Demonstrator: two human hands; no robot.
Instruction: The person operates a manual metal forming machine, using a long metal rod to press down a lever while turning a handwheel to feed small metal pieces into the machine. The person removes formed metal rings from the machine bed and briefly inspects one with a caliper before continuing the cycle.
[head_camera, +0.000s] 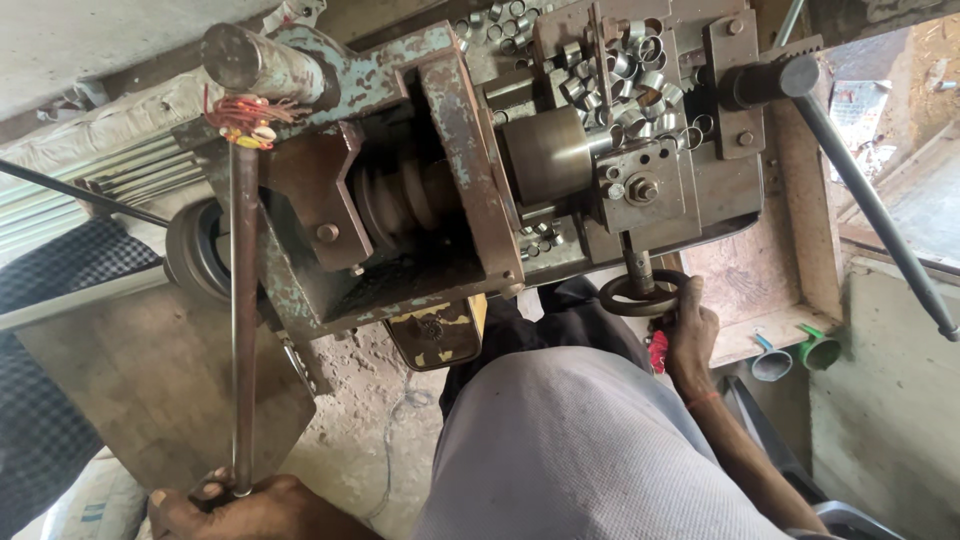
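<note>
While gripping: left hand round long lever, right hand on handwheel.

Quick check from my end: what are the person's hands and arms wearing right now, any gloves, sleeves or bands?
Both hands are bare, no gloves. The right hand has a thin orange-red band around the wrist, and no sleeve covers the forearm. The left hand shows no ring or band; its arm is out of frame.
</note>
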